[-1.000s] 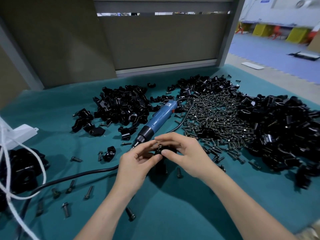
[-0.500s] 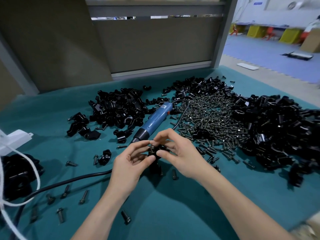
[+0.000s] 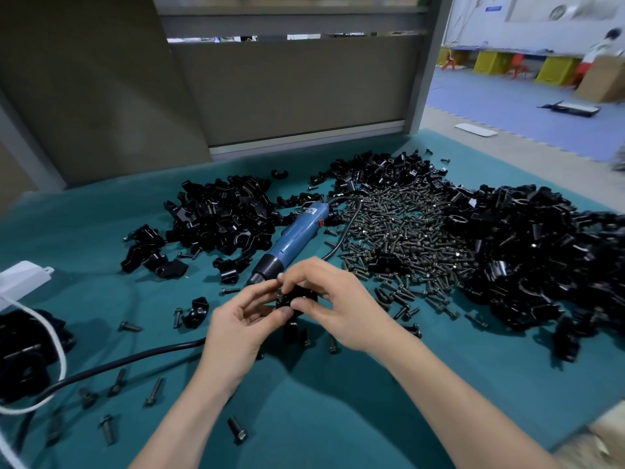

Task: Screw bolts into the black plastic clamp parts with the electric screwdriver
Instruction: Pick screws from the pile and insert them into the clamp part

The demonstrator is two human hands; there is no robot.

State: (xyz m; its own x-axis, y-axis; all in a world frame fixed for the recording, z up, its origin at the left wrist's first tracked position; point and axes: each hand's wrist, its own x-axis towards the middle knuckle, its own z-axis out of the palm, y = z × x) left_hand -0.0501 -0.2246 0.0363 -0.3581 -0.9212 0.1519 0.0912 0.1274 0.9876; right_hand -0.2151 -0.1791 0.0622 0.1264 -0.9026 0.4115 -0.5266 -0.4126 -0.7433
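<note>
Both hands meet over the middle of the teal table and hold one black plastic clamp part (image 3: 293,297) between them. My left hand (image 3: 238,328) grips it from the left with thumb and fingers. My right hand (image 3: 333,304) pinches it from the right, fingertips at a bolt head on its top. The blue electric screwdriver (image 3: 293,239) lies on the cloth just behind my hands, its black tip pointing toward them, untouched. A heap of dark bolts (image 3: 402,231) lies to the right of it.
Piles of black clamp parts lie at the back left (image 3: 223,214) and along the right (image 3: 534,252). Loose bolts (image 3: 154,391) and the screwdriver's black cable (image 3: 111,367) cross the near left. A white box (image 3: 20,279) with white cord sits at the left edge.
My hands stay together on the clamp part. My right fingers have shifted over its top. The view has tilted slightly.
</note>
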